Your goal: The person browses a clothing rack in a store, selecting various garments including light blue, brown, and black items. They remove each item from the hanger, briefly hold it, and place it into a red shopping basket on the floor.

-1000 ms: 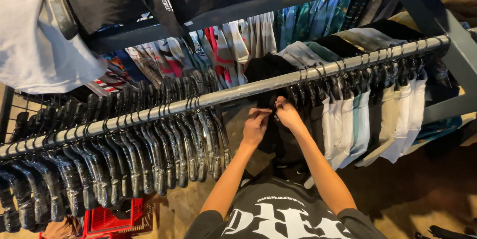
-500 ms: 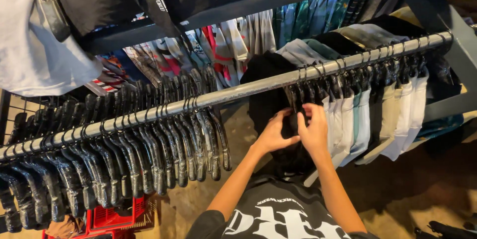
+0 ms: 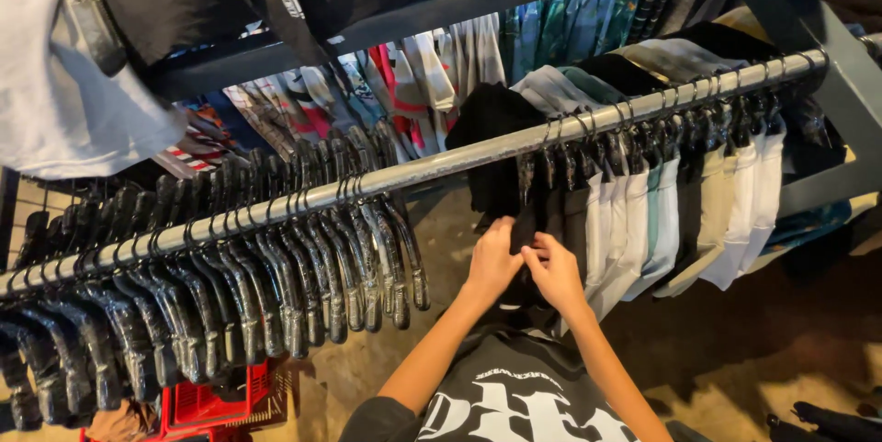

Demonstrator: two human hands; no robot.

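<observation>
A metal clothes rail point(image 3: 432, 166) runs across the view, rising to the right. My left hand point(image 3: 493, 260) and my right hand point(image 3: 554, 269) are side by side just under the rail, both pinching a black garment point(image 3: 496, 143) that hangs over it. The fingers of both hands are closed on the dark fabric. To the left of my hands hang many empty black hangers point(image 3: 239, 286). To the right hang white, teal and beige garments point(image 3: 671, 212) on hangers.
A red plastic basket point(image 3: 216, 401) sits on the brown floor at the lower left. A white garment point(image 3: 64, 102) hangs at the upper left. Patterned shirts point(image 3: 413, 74) hang on a farther rail behind. A grey metal frame post point(image 3: 827, 28) stands at the right.
My hands have moved down and slightly left on the black garment, and now sit closer together below the rail.
</observation>
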